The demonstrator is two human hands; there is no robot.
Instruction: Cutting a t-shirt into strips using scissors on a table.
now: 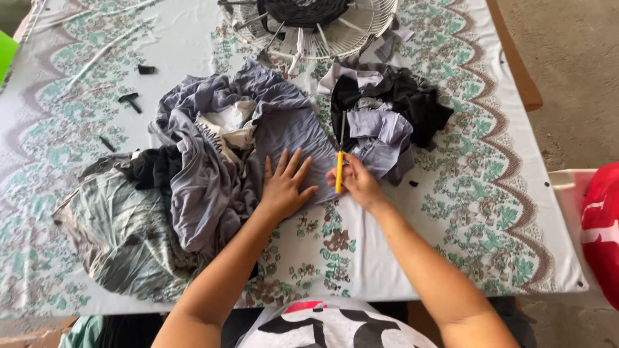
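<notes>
My left hand (284,183) lies flat with fingers spread on a grey-lilac cloth (284,129), pressing it onto the table. My right hand (356,182) grips a yellow-handled cutter (339,169) whose thin blade points away from me along the cloth's right edge. A heap of cut pieces (387,116), black and lilac, lies just beyond the blade. More of the lilac cloth is bunched up to the left (206,187), over a black garment (151,169).
A floral green-and-white table cover (464,193) spreads under everything. A white wire fan guard (322,29) sits at the far edge. A grey-green patterned cloth (116,235) lies at the near left. Small black scraps (129,100) dot the far left. A red-and-white object (603,225) stands at the right.
</notes>
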